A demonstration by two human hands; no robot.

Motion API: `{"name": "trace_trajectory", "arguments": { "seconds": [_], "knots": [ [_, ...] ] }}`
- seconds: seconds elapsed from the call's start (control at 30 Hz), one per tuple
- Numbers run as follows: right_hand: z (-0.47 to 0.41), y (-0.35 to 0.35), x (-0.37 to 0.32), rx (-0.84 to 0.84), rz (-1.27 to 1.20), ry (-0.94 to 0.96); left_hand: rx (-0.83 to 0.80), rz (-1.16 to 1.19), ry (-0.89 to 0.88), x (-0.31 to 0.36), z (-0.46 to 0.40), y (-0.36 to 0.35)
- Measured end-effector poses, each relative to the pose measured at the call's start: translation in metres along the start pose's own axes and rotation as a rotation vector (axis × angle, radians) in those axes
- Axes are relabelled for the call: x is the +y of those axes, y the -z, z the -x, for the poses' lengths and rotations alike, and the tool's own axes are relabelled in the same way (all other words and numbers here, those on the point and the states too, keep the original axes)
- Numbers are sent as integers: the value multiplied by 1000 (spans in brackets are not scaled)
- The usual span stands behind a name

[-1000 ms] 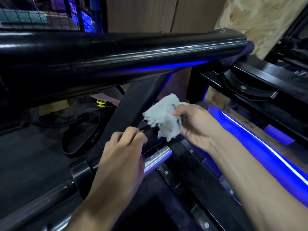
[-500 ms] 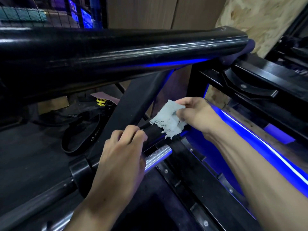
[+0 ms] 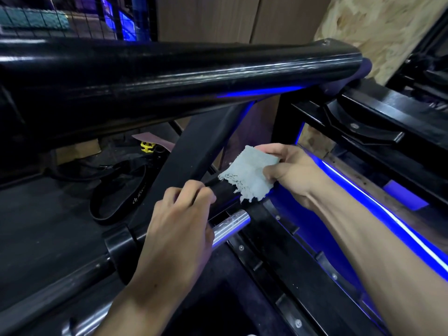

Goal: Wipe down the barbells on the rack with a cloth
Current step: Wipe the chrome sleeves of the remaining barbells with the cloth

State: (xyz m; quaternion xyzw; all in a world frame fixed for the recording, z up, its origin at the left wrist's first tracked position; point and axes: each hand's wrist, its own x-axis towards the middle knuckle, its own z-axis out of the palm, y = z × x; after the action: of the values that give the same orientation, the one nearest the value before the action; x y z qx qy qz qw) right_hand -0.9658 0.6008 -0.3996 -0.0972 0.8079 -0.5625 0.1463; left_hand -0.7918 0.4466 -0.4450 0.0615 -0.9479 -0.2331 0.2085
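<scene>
Under the thick black top bar [image 3: 194, 76] of the rack, both hands work on a black barbell sleeve [image 3: 224, 191] that runs diagonally from lower left to centre. Right hand [image 3: 294, 174]: thumb and fingers pinch a pale grey-blue cloth [image 3: 249, 177]; the cloth drapes over the sleeve, frayed edge hanging toward the left hand, and touches the sleeve. Left hand [image 3: 179, 229]: fingers curled over the same sleeve just left of the cloth, knuckles up; the grip looks closed, though the underside of the fingers is hidden. Just below the left hand's thumb side a chrome barbell end [image 3: 230, 225] sticks out toward the right, touching the black rack rail [image 3: 278, 253]. A black collar [image 3: 118, 246] sits on the bar further left. Behind, on the dark floor, lies a black belt [image 3: 121, 192] in a loop, with a small yellow clip [image 3: 146, 146] beyond it. A blue light strip [image 3: 378, 204] runs along the rack frame at right.
</scene>
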Motion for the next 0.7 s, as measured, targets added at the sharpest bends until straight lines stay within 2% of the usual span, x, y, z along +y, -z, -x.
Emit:
{"name": "trace_trajectory", "arguments": {
  "seconds": [0.07, 0.13, 0.23, 0.27, 0.33, 0.5, 0.63, 0.7],
  "knots": [
    [8, -4, 6, 35, 63, 127, -1, 4, 4, 1, 0, 0],
    [22, -13, 12, 78, 167, 349, 0, 4, 9, 0, -1, 0],
    [39, -31, 30, 35, 504, 771, -6, 3, 21, 0, -2, 0],
    [43, -36, 37, -37, 596, 842, -6, 2, 37, 1, -2, 0],
    [44, -41, 50, -172, 729, 851, 2, -7, 91, 1, -1, -1],
    [35, -49, 45, -62, 835, 714, -16, -39, 135, 0, -4, -5],
    [42, -60, 52, -176, 804, 842, 3, -16, 80, -4, -5, -5],
    [24, -39, 50, -152, 952, 895, 10, -18, 72, -6, -4, -4]
  ]
}}
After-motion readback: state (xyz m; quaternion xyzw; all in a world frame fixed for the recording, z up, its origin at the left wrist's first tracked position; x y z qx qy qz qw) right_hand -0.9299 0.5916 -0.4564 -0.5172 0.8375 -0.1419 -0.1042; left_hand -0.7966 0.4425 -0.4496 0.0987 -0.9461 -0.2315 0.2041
